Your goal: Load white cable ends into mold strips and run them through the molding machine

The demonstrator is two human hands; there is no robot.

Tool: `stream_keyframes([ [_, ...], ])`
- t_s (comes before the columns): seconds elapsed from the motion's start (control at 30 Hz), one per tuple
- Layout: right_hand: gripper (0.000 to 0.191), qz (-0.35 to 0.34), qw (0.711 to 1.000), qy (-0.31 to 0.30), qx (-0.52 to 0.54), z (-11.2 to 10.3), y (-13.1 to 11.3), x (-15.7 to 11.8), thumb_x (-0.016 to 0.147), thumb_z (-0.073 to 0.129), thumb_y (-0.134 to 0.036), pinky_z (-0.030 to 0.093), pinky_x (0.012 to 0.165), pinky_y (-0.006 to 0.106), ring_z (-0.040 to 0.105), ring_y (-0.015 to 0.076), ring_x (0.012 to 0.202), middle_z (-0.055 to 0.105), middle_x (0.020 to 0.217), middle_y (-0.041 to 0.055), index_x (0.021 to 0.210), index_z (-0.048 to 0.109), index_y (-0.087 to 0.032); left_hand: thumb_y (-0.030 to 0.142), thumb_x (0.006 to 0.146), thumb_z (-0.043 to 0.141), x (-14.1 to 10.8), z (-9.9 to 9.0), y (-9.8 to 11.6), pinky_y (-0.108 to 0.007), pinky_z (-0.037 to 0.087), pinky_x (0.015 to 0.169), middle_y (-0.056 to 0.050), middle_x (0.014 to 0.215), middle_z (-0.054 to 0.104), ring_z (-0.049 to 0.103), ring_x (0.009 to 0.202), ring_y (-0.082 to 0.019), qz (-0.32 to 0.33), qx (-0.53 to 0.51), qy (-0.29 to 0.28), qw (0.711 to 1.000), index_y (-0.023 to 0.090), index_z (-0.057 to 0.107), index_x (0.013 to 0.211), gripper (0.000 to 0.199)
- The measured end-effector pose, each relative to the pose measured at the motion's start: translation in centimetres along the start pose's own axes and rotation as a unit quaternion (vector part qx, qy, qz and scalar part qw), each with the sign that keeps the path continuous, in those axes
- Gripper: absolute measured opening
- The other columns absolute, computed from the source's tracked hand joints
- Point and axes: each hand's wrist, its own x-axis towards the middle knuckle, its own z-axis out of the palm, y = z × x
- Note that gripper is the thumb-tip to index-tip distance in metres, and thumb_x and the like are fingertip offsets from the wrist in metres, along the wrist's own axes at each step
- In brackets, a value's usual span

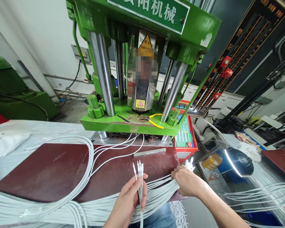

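Several white cables [140, 190] stand upright in my left hand [133, 196], pinched between thumb and fingers, their moulded white tips [139, 167] pointing up. To the right, my right hand [184, 180] is closed around the end of a thick bundle of white cables [156, 193]; white connector tips [190, 163] stick out beyond its fingers. That bundle runs leftward along the near edge of a dark red board [54, 171]. A few more white cables [114, 155] loop over the board and run in under the green press [133, 126].
On the press ledge lie yellow-handled pliers [156, 122]. A grey metal bar [149, 152] rests on the board. Right of the press is a red control panel [185, 133]. A blue lamp-like object [238, 163] and more white cables [258, 196] are at far right.
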Motion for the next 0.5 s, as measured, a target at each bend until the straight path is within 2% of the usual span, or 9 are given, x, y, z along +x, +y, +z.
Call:
stream_keyframes([
  [0.13, 0.035, 0.014, 0.999, 0.046, 0.026, -0.5, 0.1, 0.0, 0.068, 0.058, -0.010, 0.044, 0.090, 0.040, 0.059, 0.0302, 0.098, 0.065, 0.101, 0.0159, 0.103, 0.063, -0.009, 0.046, 0.083, 0.061, 0.3, -0.1, 0.0, -0.026, 0.037, 0.044, 0.005, 0.063, 0.054, 0.045, 0.045, -0.011, 0.000, -0.001, -0.003, 1.000, 0.017, 0.051, 0.111, 0.041],
  [0.2, 0.037, 0.023, 0.998, 0.042, 0.038, -0.9, 0.4, -0.3, 0.069, 0.061, -0.010, 0.044, 0.091, 0.040, 0.059, 0.0302, 0.098, 0.065, 0.102, 0.0159, 0.106, 0.062, -0.009, 0.047, 0.082, 0.061, 0.3, -0.1, 0.0, -0.026, 0.037, 0.044, 0.004, 0.063, 0.054, 0.045, 0.045, -0.011, 0.000, -0.001, -0.007, 1.000, 0.017, 0.052, 0.111, 0.043],
  [0.27, 0.044, 0.018, 0.997, 0.021, 0.068, -1.4, 0.7, -0.7, 0.067, 0.070, -0.015, 0.044, 0.091, 0.040, 0.058, 0.0307, 0.101, 0.063, 0.106, 0.0153, 0.110, 0.062, -0.010, 0.048, 0.082, 0.062, 0.3, 0.1, 0.0, -0.026, 0.036, 0.042, 0.004, 0.062, 0.054, 0.045, 0.044, -0.011, -0.003, -0.005, -0.010, 1.000, 0.017, 0.053, 0.110, 0.043],
  [0.33, 0.056, -0.008, 0.992, 0.029, 0.120, -1.9, 1.0, -0.8, 0.066, 0.078, -0.027, 0.043, 0.094, 0.039, 0.054, 0.0305, 0.108, 0.060, 0.115, 0.0131, 0.118, 0.060, -0.015, 0.047, 0.081, 0.063, 0.2, 0.3, -0.1, -0.025, 0.035, 0.042, 0.004, 0.061, 0.054, 0.045, 0.043, -0.011, -0.002, -0.015, -0.010, 1.000, 0.016, 0.054, 0.106, 0.041],
  [0.4, 0.053, -0.023, 0.981, 0.084, 0.171, -2.3, 1.1, 0.0, 0.075, 0.074, -0.036, 0.042, 0.094, 0.038, 0.053, 0.0277, 0.111, 0.059, 0.117, 0.0105, 0.122, 0.057, -0.020, 0.047, 0.080, 0.064, 0.2, 0.5, -0.3, -0.025, 0.034, 0.041, 0.003, 0.061, 0.054, 0.045, 0.044, -0.011, -0.001, -0.025, -0.009, 1.000, 0.015, 0.056, 0.102, 0.039],
  [0.5, 0.036, -0.016, 0.959, 0.210, 0.189, -2.6, 1.0, 3.1, 0.090, 0.059, -0.034, 0.044, 0.092, 0.037, 0.054, 0.0245, 0.108, 0.059, 0.113, 0.0102, 0.123, 0.056, -0.018, 0.047, 0.080, 0.063, 0.2, 0.7, -0.7, -0.025, 0.037, 0.042, 0.003, 0.062, 0.055, 0.048, 0.044, -0.011, -0.004, -0.020, -0.014, 1.000, 0.015, 0.056, 0.100, 0.038],
])
